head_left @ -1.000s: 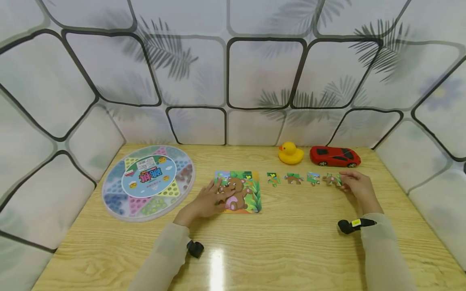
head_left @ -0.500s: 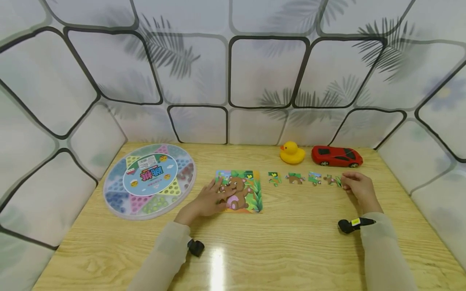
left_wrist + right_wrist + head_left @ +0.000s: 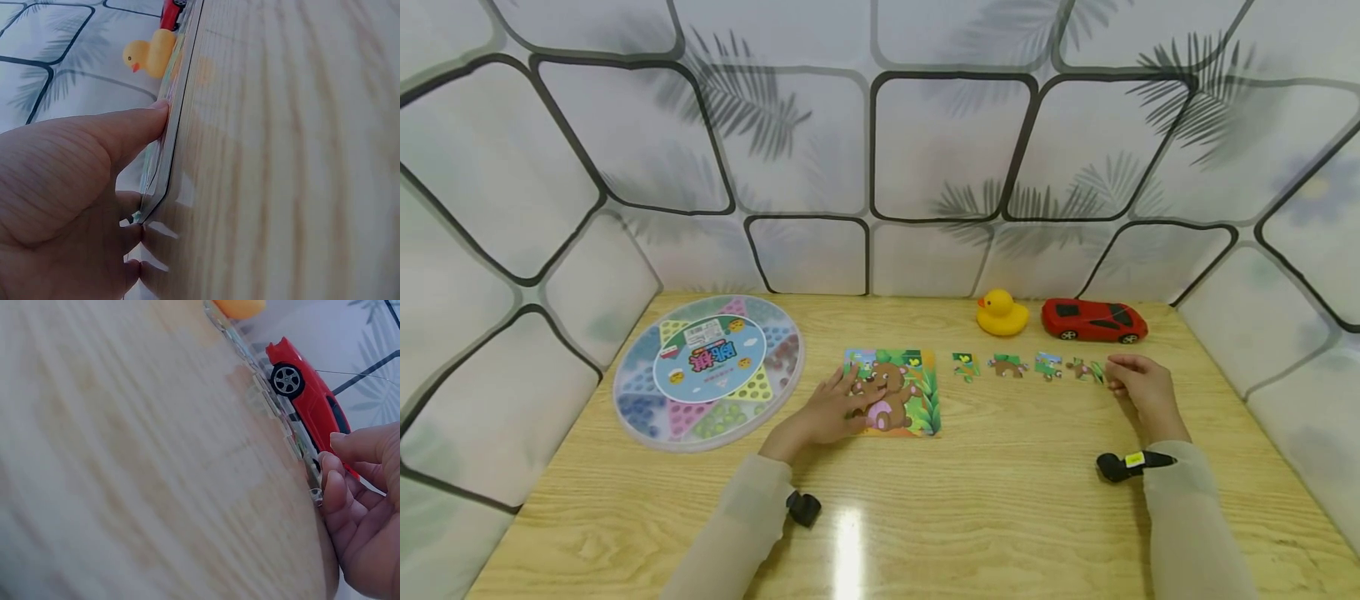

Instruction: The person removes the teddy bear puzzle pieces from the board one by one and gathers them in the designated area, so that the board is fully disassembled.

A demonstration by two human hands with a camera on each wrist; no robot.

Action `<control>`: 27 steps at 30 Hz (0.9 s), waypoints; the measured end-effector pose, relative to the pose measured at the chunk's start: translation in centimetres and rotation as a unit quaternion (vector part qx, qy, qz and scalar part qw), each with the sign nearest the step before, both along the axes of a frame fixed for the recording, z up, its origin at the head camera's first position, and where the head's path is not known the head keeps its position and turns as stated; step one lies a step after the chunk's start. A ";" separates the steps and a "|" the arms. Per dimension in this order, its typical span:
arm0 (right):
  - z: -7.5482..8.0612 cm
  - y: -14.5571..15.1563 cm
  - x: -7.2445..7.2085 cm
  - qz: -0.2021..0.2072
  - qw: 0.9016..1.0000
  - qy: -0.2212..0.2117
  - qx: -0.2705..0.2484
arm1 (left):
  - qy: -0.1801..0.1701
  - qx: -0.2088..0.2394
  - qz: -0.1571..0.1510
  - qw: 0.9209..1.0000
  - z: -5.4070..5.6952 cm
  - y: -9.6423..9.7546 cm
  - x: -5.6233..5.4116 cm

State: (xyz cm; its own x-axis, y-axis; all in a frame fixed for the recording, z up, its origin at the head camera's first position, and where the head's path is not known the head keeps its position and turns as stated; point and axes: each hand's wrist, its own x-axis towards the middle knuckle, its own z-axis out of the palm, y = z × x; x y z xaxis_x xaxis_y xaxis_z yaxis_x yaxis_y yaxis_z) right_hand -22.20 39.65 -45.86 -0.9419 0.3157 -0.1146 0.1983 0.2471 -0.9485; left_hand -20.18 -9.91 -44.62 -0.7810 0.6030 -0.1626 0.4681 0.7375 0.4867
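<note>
My left hand (image 3: 823,412) lies spread over the left side of a bear jigsaw puzzle (image 3: 925,408), its fingers on the picture. In the left wrist view the thumb (image 3: 140,128) touches the puzzle's near edge. My right hand (image 3: 1142,392) is beside the last puzzle piece (image 3: 1084,369) of a row, its fingertips just right of it. The fingers (image 3: 335,487) are loosely bent, with nothing visible between them and the thumb. Left of that piece lie a blue-and-green piece (image 3: 1048,367), a brown piece (image 3: 1007,365) and a green piece (image 3: 966,367).
Behind the row stand a yellow rubber duck (image 3: 1002,314) and a red toy car (image 3: 1093,320). A round Chinese checkers board (image 3: 707,375) occupies the left of the wooden table (image 3: 970,517). A patterned fabric wall (image 3: 947,150) encloses the back and sides.
My right fingertips have drawn slightly right, off the edge of the last puzzle piece. The left hand stays on the puzzle. The head view has shifted a little.
</note>
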 end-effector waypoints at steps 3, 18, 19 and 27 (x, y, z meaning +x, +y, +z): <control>0.3 -0.1 0.2 -0.003 1.000 0.002 -0.013 | -0.002 -0.001 -0.001 1.000 0.1 0.0 0.0; 2.2 -1.1 0.7 0.022 1.000 0.007 0.014 | 0.005 -0.003 -0.001 1.000 -0.1 0.0 0.0; 2.3 -1.3 0.7 0.026 0.999 0.011 0.016 | 0.005 -0.003 0.000 1.000 -0.1 0.0 0.0; 2.8 -3.8 0.3 0.064 0.997 0.036 0.019 | 0.003 -0.005 0.002 1.000 -0.3 0.1 -0.1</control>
State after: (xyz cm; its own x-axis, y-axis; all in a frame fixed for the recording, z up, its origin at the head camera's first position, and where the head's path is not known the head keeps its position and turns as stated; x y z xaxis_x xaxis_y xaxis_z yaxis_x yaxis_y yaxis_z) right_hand -21.93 35.85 -43.04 -0.9803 0.1944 -0.0348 0.0935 0.3020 -0.9487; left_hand -20.28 -9.81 -44.95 -0.7850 0.5976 -0.1631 0.4679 0.7446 0.4761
